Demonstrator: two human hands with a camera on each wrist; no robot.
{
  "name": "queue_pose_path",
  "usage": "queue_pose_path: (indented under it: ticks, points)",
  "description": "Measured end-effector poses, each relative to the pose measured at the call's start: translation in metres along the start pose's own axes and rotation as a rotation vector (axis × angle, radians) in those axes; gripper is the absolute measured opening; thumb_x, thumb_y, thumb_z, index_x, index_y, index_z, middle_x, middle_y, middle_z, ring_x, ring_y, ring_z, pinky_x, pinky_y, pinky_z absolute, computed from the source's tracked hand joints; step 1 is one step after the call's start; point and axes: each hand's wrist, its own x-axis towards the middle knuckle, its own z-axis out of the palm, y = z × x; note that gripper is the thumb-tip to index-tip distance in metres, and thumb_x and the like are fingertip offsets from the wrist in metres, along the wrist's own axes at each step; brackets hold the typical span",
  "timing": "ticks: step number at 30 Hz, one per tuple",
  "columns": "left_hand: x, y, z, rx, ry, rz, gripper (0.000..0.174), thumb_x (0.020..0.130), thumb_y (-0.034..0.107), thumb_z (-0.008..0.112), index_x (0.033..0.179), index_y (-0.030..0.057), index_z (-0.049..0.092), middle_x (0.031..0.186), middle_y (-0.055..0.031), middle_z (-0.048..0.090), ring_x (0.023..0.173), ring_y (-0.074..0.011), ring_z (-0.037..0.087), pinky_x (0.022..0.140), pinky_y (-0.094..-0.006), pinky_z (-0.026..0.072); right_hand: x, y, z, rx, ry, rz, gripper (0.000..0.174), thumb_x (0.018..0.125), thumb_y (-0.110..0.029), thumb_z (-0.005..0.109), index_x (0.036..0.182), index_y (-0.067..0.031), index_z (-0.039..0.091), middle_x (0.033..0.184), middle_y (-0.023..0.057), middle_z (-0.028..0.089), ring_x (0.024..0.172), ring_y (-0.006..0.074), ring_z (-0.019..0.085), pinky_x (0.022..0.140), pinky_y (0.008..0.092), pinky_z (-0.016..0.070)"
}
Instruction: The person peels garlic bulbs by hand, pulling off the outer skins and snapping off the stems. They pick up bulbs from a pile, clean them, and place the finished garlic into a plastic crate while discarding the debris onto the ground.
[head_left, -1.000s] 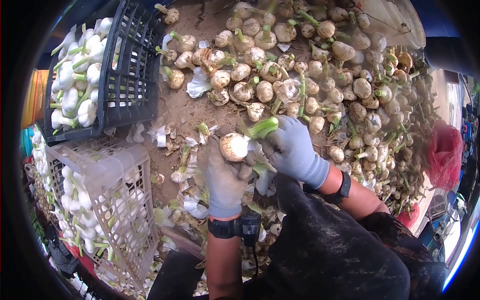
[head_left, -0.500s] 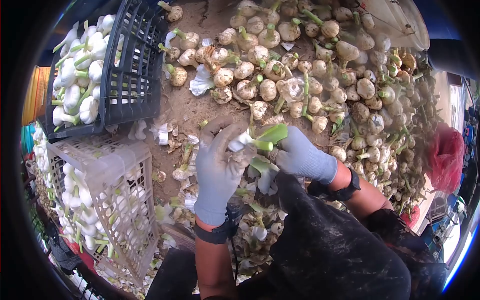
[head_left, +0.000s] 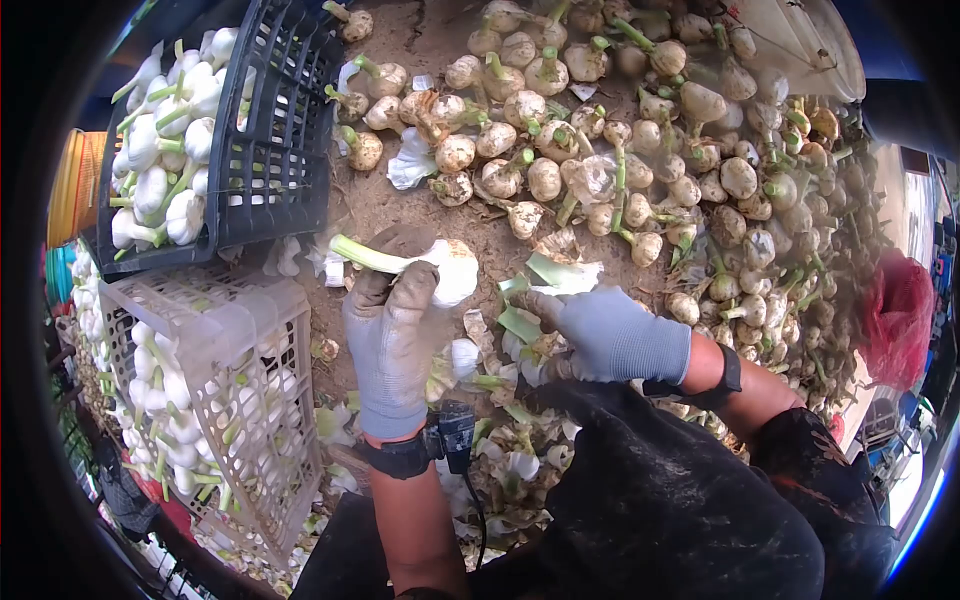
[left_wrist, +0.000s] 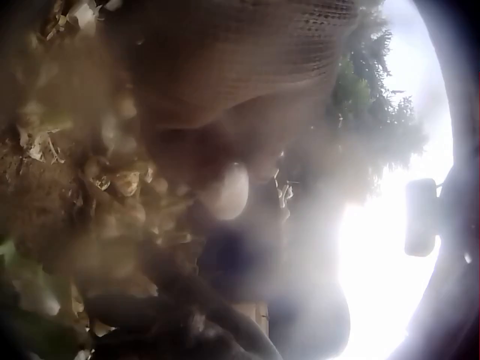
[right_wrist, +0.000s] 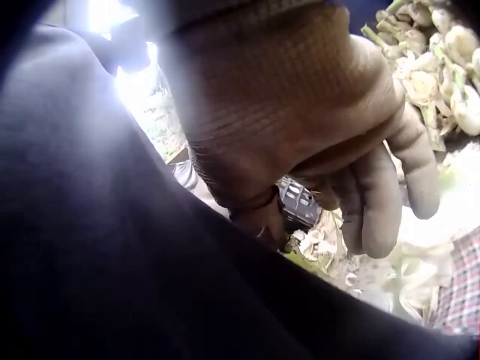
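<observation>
My gloved left hand (head_left: 388, 345) grips a garlic bulb (head_left: 458, 273) with a white peeled side and brownish outer skin at the far edge. Its green stem (head_left: 365, 253) points left past the fingers. In the blurred left wrist view, a white rounded part of the bulb (left_wrist: 229, 193) shows below the glove. My gloved right hand (head_left: 622, 337) is to the right, beside a green-and-white strip of peeled leaf (head_left: 565, 275). Fingers (right_wrist: 382, 214) hang loosely extended in the right wrist view, with no bulb between them.
Unpeeled garlic bulbs (head_left: 545, 180) cover the ground ahead and to the right. On the left, a black crate (head_left: 270, 150) and a pale crate (head_left: 245, 400) hold white garlic. Peeled skins (head_left: 520, 465) litter the ground below the hands. A red mesh bag (head_left: 897, 320) lies far right.
The left hand has turned the garlic and carried it left, its stem now pointing left. The right hand has moved down and right, away from the bulb, and a leaf strip now shows beside it.
</observation>
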Motion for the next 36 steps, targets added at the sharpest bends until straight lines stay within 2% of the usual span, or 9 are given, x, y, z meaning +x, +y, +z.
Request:
queue_pose_path:
  ticks: [3,13,20,25,28,31,32,33,36]
  points:
    - [-0.006,-0.009,0.017,0.192,0.129,-0.001,0.029,0.079,0.001,0.070,0.107,-0.0014,0.062,0.099,-0.0051,0.059,0.089,-0.0136,0.060,0.082,-0.0280,0.0497,0.030,-0.015,-0.023,0.399,0.229,0.240,0.029,0.084,-0.028,0.063,0.099,-0.0034,0.060,0.076,0.0156,0.064,0.075,0.0360,0.063,0.065,0.0438,0.0501]
    - [-0.015,-0.016,0.012,0.961,-0.130,0.465,0.023,0.070,-0.011,0.067,0.088,0.0036,0.070,0.090,-0.0046,0.057,0.084,-0.0171,0.057,0.072,-0.0284,0.0469,0.053,-0.020,-0.019,-0.119,0.111,0.250,0.019,0.081,-0.022,0.060,0.083,-0.0052,0.053,0.063,0.0150,0.058,0.064,0.0383,0.060,0.058,0.0472,0.0466]
    - [-0.030,0.005,0.004,0.192,-0.054,-0.018,0.025,0.074,-0.002,0.072,0.098,0.0050,0.069,0.093,-0.0048,0.061,0.100,-0.0192,0.060,0.082,-0.0294,0.0503,0.035,-0.001,-0.005,0.071,0.087,0.205,0.017,0.078,-0.023,0.060,0.087,-0.0083,0.063,0.063,0.0133,0.059,0.063,0.0358,0.061,0.060,0.0454,0.0491]
    - [0.015,0.067,-0.040,-0.529,0.037,0.289,0.038,0.090,0.014,0.057,0.126,0.0021,0.049,0.120,-0.0138,0.057,0.106,-0.0229,0.058,0.085,-0.0366,0.0515,0.001,0.001,0.024,-0.203,-0.285,-0.092,0.023,0.079,-0.033,0.062,0.086,-0.0118,0.065,0.067,0.0107,0.061,0.065,0.0330,0.063,0.060,0.0437,0.0500]
    - [0.048,0.140,-0.075,-0.770,-0.259,0.275,0.054,0.089,0.030,0.057,0.130,-0.0026,0.044,0.123,-0.0149,0.055,0.102,-0.0231,0.059,0.081,-0.0353,0.0519,0.026,0.010,-0.031,-0.212,-0.160,0.285,0.032,0.081,-0.043,0.063,0.091,-0.0127,0.065,0.074,0.0104,0.066,0.069,0.0297,0.065,0.060,0.0414,0.0503]
    - [0.052,0.143,-0.058,-0.569,-0.524,0.083,0.061,0.092,0.038,0.051,0.136,-0.0026,0.037,0.124,-0.0155,0.053,0.100,-0.0249,0.059,0.079,-0.0311,0.0521,0.059,0.071,-0.077,-0.341,0.748,0.314,0.028,0.087,-0.032,0.059,0.104,-0.0105,0.058,0.075,0.0133,0.066,0.070,0.0323,0.065,0.061,0.0437,0.0504]
    - [0.044,0.119,-0.015,-0.308,-0.243,0.189,0.061,0.094,0.040,0.049,0.136,-0.0023,0.037,0.125,-0.0151,0.052,0.100,-0.0243,0.058,0.079,-0.0316,0.0518,0.075,0.095,-0.100,-0.381,0.856,0.416,0.033,0.084,-0.030,0.063,0.110,-0.0106,0.055,0.084,0.0146,0.067,0.076,0.0320,0.066,0.065,0.0433,0.0513]
    - [0.036,0.100,0.016,-0.049,0.043,0.292,0.061,0.095,0.042,0.046,0.136,-0.0019,0.037,0.125,-0.0146,0.052,0.100,-0.0237,0.058,0.080,-0.0321,0.0515,0.085,0.114,-0.116,-0.454,0.812,0.593,0.037,0.083,-0.030,0.064,0.112,-0.0094,0.054,0.094,0.0181,0.066,0.086,0.0318,0.065,0.070,0.0425,0.0519]
    - [0.037,0.037,0.028,0.210,-0.137,0.087,0.056,0.092,0.028,0.056,0.135,-0.0022,0.038,0.124,-0.0146,0.053,0.103,-0.0232,0.058,0.082,-0.0317,0.0517,0.124,0.181,-0.123,-0.320,0.651,0.591,0.036,0.079,-0.023,0.064,0.108,-0.0034,0.056,0.101,0.0209,0.061,0.095,0.0351,0.061,0.080,0.0411,0.0504]
